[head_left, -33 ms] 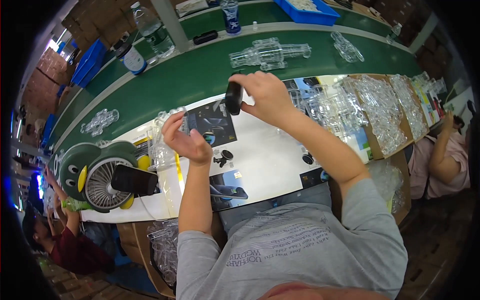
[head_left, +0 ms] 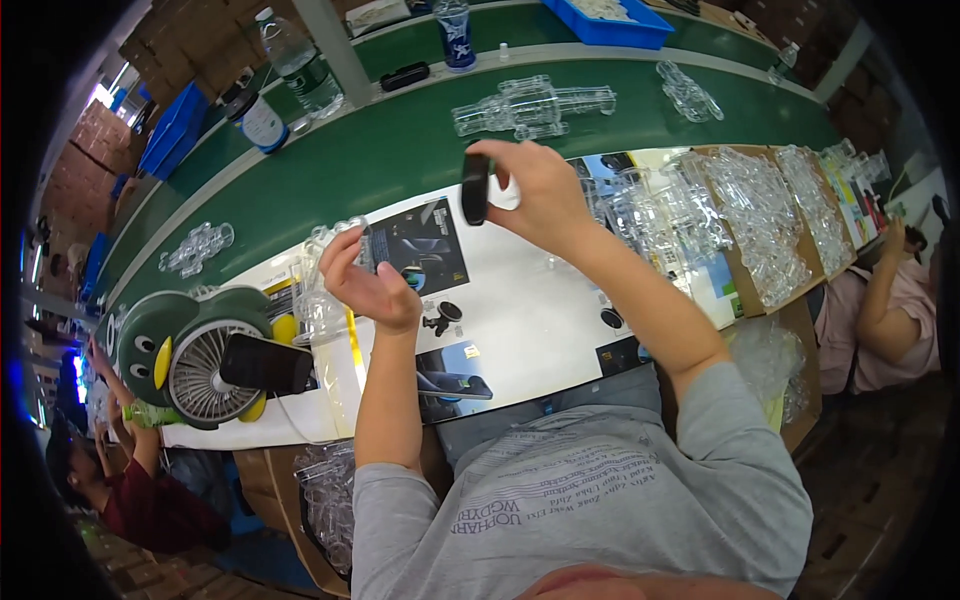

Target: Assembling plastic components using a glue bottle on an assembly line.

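Note:
My right hand (head_left: 540, 195) grips a small black oblong object (head_left: 475, 188) between thumb and fingers. It is held on edge above the far side of the white printed sheet (head_left: 520, 335); its exact kind does not show. My left hand (head_left: 372, 285) is raised with fingers half curled and the thumb apart, and I see nothing held in it. Clear plastic parts (head_left: 318, 312) lie just beside and behind that hand. Farther off, a larger clear plastic assembly (head_left: 535, 107) rests on the green conveyor belt (head_left: 400, 140).
A penguin-shaped fan (head_left: 205, 365) with a dark phone (head_left: 265, 362) before it stands at left. Clear parts fill a cardboard box (head_left: 755, 225) at right and a lower box (head_left: 325, 500). Bottles (head_left: 300, 65) line the belt's far rail. People sit at both sides.
The view has shifted slightly. My right hand has turned the black object a little and moved it slightly right; my left hand keeps its pose.

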Motion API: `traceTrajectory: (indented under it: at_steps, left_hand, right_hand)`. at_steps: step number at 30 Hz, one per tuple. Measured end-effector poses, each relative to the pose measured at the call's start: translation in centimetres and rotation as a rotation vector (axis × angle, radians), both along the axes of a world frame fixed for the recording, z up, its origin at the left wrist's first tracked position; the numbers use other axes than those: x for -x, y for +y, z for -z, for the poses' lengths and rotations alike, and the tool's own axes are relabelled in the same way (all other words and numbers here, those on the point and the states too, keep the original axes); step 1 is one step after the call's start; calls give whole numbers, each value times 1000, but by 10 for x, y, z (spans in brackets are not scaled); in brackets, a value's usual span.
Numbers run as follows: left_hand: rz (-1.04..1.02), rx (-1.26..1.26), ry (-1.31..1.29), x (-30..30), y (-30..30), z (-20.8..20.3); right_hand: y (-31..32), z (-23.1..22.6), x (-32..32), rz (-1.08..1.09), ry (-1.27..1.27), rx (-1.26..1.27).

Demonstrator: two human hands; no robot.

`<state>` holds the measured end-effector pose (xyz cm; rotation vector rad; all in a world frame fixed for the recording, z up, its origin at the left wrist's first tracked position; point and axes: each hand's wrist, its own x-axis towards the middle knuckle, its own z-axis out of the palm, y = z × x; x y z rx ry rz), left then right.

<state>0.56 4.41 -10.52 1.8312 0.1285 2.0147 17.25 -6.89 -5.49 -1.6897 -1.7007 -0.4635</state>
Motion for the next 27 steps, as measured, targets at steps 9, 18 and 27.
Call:
traceTrajectory:
  at_steps: [9, 18, 27]
  left_hand:
    - [49, -102, 575, -46, -28, 40]
    - [127, 580, 1347, -107, -63, 23]
    - [424, 830, 1109, -102, -40, 48]
  right_hand:
    - [-51, 35, -44, -347, 1603, -572]
    - [-62, 32, -41, -335, 1721, -693]
    - [-63, 40, -42, -412, 1768, -669]
